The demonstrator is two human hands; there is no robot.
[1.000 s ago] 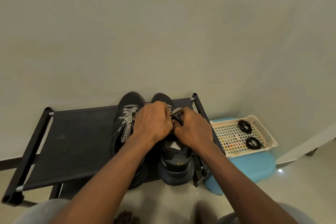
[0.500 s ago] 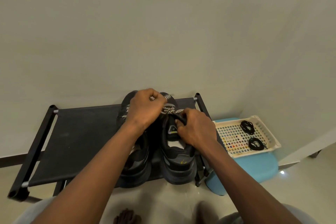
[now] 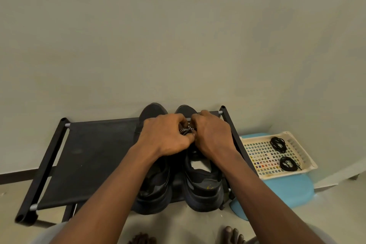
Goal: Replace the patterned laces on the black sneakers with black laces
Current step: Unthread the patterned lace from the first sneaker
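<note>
Two black sneakers stand side by side on a black shoe rack (image 3: 89, 156), toes to the wall: the left sneaker (image 3: 154, 186) and the right sneaker (image 3: 204, 182). A black-and-white patterned lace (image 3: 186, 129) shows in the gap between my hands over the right sneaker. My left hand (image 3: 164, 136) and my right hand (image 3: 213, 134) both pinch that lace with curled fingers, knuckles nearly touching. The hands hide the rest of the lacing. Two coiled black laces (image 3: 278, 144) (image 3: 287, 163) lie in a cream tray (image 3: 305, 156) at the right.
The cream tray sits on a light blue stool (image 3: 285, 192) right of the rack. A plain wall stands directly behind the rack. My bare toes (image 3: 231, 233) show on the pale floor at the bottom edge. The rack's left half carries nothing.
My right hand moved up from the right sneaker's tongue to the forefoot lacing. My left hand came back beside it, and both now pinch the patterned lace together.
</note>
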